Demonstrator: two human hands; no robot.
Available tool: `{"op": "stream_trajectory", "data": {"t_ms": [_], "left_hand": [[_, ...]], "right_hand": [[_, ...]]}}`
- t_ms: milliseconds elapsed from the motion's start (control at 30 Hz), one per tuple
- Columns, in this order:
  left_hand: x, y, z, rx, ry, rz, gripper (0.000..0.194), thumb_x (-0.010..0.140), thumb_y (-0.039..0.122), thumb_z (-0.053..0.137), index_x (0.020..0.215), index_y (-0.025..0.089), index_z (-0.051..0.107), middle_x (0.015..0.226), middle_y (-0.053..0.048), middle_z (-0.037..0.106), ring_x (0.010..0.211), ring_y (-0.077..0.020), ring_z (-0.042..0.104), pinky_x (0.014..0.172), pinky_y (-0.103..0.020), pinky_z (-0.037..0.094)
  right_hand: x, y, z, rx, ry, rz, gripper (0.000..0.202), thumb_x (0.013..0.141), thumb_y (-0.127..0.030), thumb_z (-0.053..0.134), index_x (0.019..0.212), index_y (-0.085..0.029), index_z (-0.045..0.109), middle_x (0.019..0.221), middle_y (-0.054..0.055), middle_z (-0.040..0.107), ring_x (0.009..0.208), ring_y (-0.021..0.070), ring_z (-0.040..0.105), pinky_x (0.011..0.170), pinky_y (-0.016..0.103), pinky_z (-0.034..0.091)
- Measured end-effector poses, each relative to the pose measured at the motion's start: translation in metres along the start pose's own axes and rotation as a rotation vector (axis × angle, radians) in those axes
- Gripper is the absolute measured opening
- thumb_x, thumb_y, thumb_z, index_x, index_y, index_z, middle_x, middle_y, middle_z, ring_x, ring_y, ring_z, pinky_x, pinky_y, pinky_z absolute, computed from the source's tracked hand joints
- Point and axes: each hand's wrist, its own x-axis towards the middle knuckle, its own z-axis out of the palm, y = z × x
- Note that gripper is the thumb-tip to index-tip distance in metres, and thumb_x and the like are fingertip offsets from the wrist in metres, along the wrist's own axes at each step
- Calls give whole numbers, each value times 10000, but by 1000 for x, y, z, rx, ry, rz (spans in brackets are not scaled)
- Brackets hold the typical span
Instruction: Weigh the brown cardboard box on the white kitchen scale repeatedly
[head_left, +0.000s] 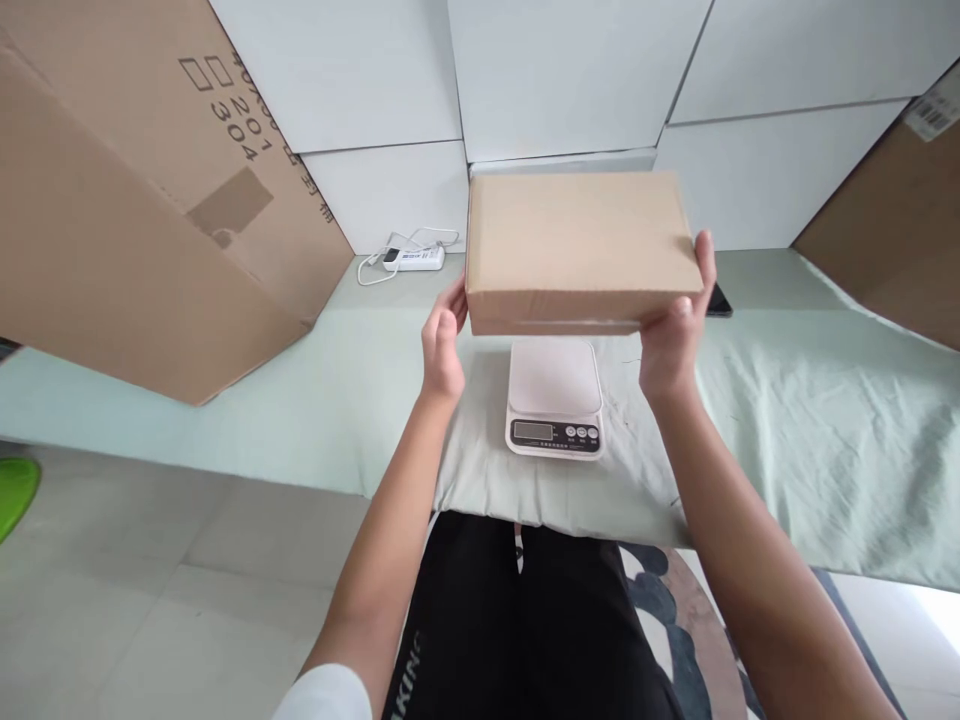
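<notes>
Holding up a closed brown cardboard box (581, 235) with both hands, above the middle of the bench (360, 400), toward its back edge. With left hand (444, 340), grasping the box at its left side; cannot tell how far under it the fingers reach. With right hand (675, 335), grasping the near right corner, thumb at the near side and one finger up along the right side.

Just below the box in the view, near the front edge of the bench, can see a white kitchen scale (555, 400), lying flat with its display (533, 431) toward the person. At the back edge, left of the box, can see a white device (414, 259) with a white cable (379, 279). Right of the right hand, can see a black flat object (719, 302), partly hidden. At the left part of the bench, can see a big printed carton (150, 220); at the right end, another brown carton (900, 220).
</notes>
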Motion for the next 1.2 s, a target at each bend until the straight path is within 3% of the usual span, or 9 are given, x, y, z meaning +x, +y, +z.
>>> {"op": "stream_trajectory", "data": {"t_ms": [133,233,333,867,1200], "left_hand": [[25,-43,5,-11,-18,-173,855,876,950,596,1370,268,743,1532,-127,754,1546,-360,637,1293,-472,518],[22,-73,7,3,7,-295,910,849,968,613,1387,240,704,1525,-149,742,1514,-363,655,1274,-490,532],[16,-88,8,9,21,-379,892,878,959,585,1379,229,689,1480,-150,755,1478,-347,678,1248,-475,552],[13,-88,10,63,36,-407,837,943,915,513,1420,253,698,1581,-127,716,1533,-332,643,1272,-441,532],[14,-92,9,104,33,-410,878,909,965,492,1395,264,698,1570,-133,718,1520,-334,648,1298,-454,506]], "right_hand": [[10,39,17,60,17,81,1042,910,-941,527,1783,-469,211,1884,-39,290,1783,369,265,1472,637,256],[-2,55,21,45,16,151,1081,886,-927,589,1776,-406,264,1891,2,293,1788,370,243,1484,634,199],[-10,60,20,40,2,227,1098,878,-924,597,1773,-382,264,1893,16,297,1785,359,255,1486,615,193],[-10,48,22,15,-12,403,1065,875,-906,571,1754,-361,319,1901,5,286,1794,356,221,1496,613,159],[-10,45,24,10,-8,418,1055,890,-882,551,1767,-356,291,1905,10,286,1802,343,203,1499,607,156]]}}
